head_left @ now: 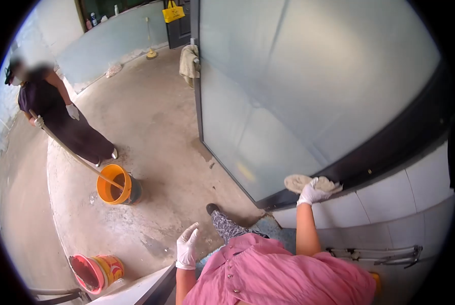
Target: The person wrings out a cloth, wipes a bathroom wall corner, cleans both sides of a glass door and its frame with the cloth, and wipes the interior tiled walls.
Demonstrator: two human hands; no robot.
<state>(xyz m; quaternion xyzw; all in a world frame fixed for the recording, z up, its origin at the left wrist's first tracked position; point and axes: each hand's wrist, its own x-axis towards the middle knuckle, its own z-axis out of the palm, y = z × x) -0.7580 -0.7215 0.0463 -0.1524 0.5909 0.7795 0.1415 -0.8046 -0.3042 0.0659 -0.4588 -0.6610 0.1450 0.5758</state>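
Note:
My right hand (313,193), in a white glove, grips a beige cleaning cloth (297,182) against the lower dark frame (349,170) of a large frosted glass panel (309,86). Part of the cloth sticks out on both sides of the fingers. My left hand (187,248), also gloved in white, hangs in the air to the left of my pink shirt. Its fingers are stretched out and hold nothing. White wall tiles (387,195) run below the frame.
Another person (55,107) stands at the left, holding a long wooden handle (75,155) that dips into an orange bucket (101,189). A red-rimmed bucket (96,274) stands at the lower left. A towel (189,65) hangs at the panel's far edge. A metal rack (380,254) is at lower right.

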